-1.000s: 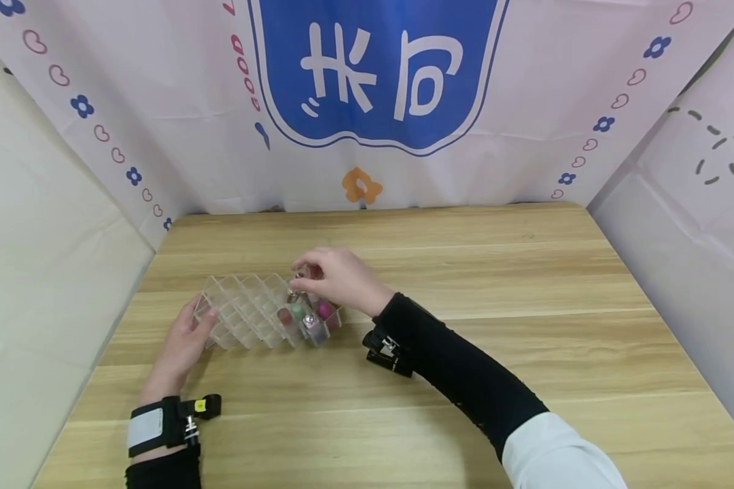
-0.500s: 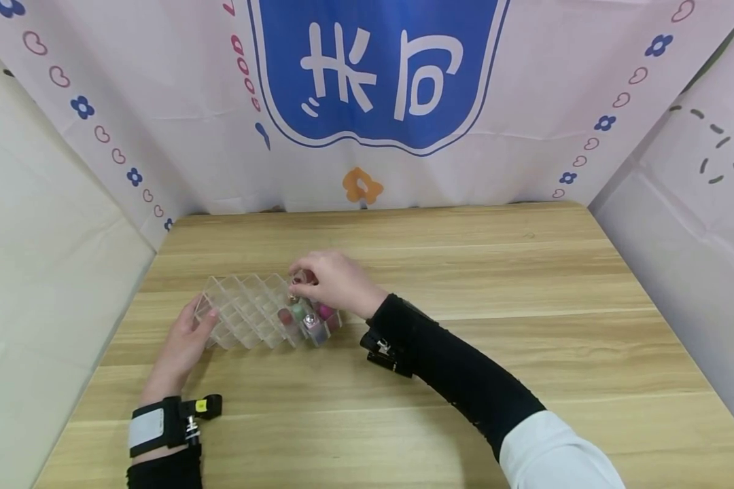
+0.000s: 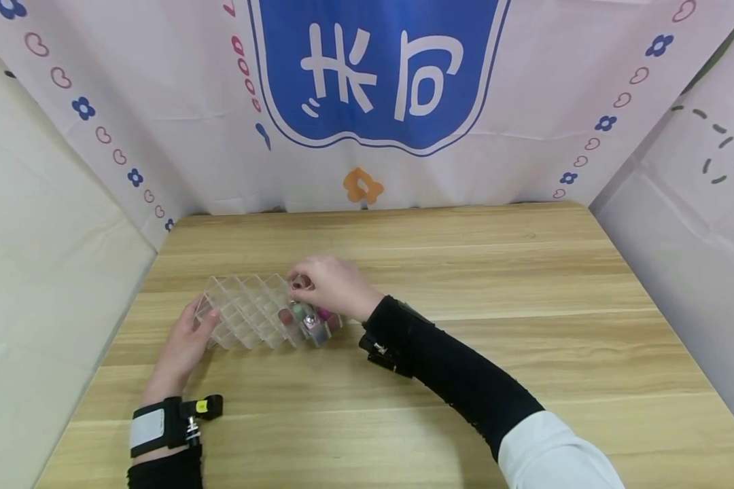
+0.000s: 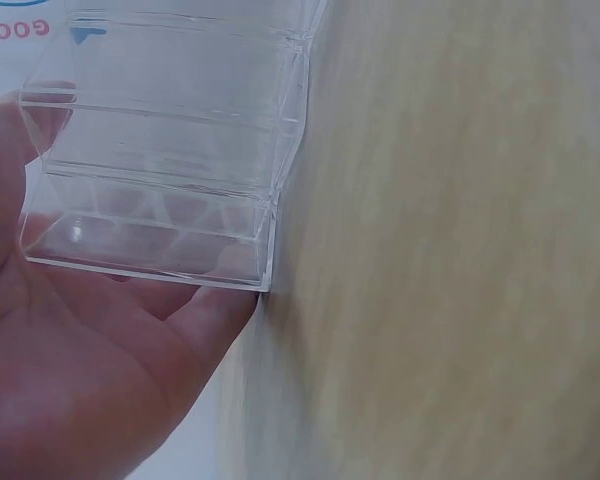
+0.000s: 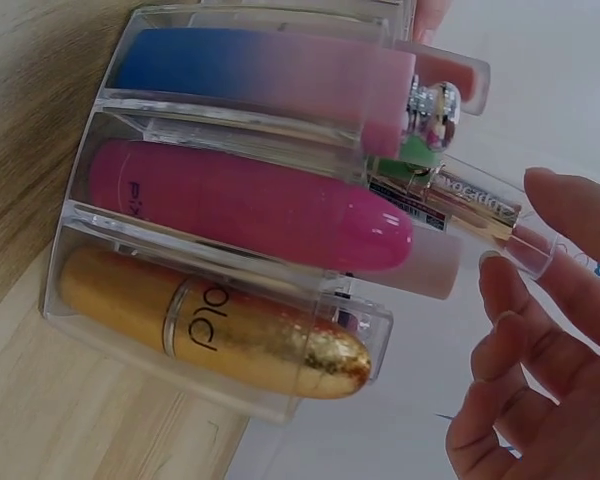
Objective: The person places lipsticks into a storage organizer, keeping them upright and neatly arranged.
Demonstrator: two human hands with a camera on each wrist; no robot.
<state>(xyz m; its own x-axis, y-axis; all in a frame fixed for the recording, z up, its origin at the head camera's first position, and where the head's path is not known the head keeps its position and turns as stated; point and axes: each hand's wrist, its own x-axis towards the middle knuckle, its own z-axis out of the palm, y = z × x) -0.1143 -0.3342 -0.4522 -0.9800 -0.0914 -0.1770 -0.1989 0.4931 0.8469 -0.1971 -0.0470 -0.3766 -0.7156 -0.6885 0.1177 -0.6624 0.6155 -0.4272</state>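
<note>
A clear acrylic lipstick organizer [image 3: 245, 309] with diamond-shaped compartments stands on the table. My left hand [image 3: 186, 339] grips its left end, thumb at the front, fingers round the end wall [image 4: 150, 270]. My right hand [image 3: 336, 288] is over the right part, thumb and fingertips pinching the clear end of a slim lipstick [image 5: 470, 205] with lettering. Its lower part is hidden behind other tubes in the organizer. Close by sit a magenta lipstick [image 5: 250, 205], a gold lipstick [image 5: 215, 320] and a blue-to-pink tube [image 5: 260, 75] with a jewelled top.
A wood-grain table [image 3: 465, 272] carries the organizer left of its middle. Behind it hangs a white cloth [image 3: 544, 88] with a blue emblem, and pale cloth walls [image 3: 49, 258] stand at both sides. A brown-red tube [image 3: 285, 317] also sits in the organizer.
My right hand has moved slightly down and left, lowering the slim lipstick into the organizer. My left hand keeps its grip on the left end.
</note>
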